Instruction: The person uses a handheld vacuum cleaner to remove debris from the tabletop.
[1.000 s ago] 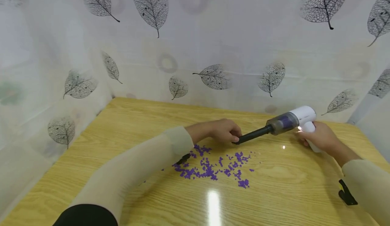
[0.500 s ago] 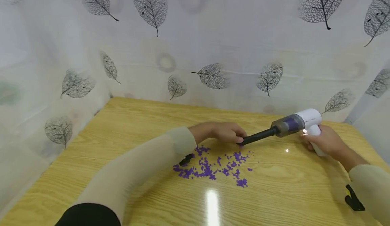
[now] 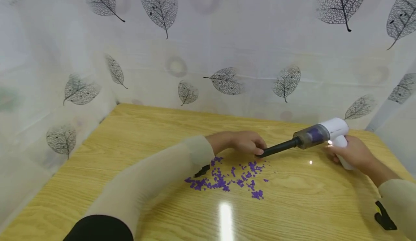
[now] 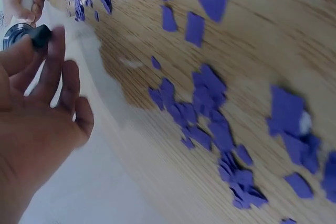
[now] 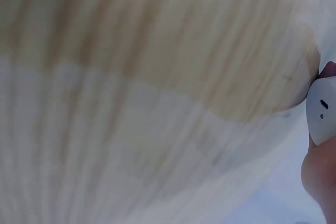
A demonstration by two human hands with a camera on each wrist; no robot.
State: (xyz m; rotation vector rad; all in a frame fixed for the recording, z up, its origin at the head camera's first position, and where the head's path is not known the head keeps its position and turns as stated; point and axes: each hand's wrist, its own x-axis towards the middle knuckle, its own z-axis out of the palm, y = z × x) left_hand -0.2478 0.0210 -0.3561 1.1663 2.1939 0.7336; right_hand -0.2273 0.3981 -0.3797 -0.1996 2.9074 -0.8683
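Observation:
A white handheld vacuum cleaner [image 3: 334, 127] with a clear dust cup and a long black nozzle [image 3: 277, 148] is held above the table's right half. My right hand [image 3: 355, 152] grips its handle; the handle's end [image 5: 322, 109] shows at the edge of the right wrist view. With thumb and fingers my left hand [image 3: 246, 142] pinches the tip of the nozzle, also seen in the left wrist view, where the hand [image 4: 39, 103] has its other fingers loosely bent. Purple paper scraps [image 3: 222, 181] lie scattered on the table, in front of the left hand. Something purple shows inside the dust cup.
The wood-grain table [image 3: 292, 212] runs back to a pale curtain [image 3: 208, 46] with printed leaves, which also hangs along the left side. Light glares off the table's front. Black wrist straps [image 3: 385, 215] hang below the sleeves.
Both hands have shifted slightly to the right together with the vacuum cleaner, and the right hand has come a little lower. The left hand still pinches the nozzle tip. The scraps lie as before.

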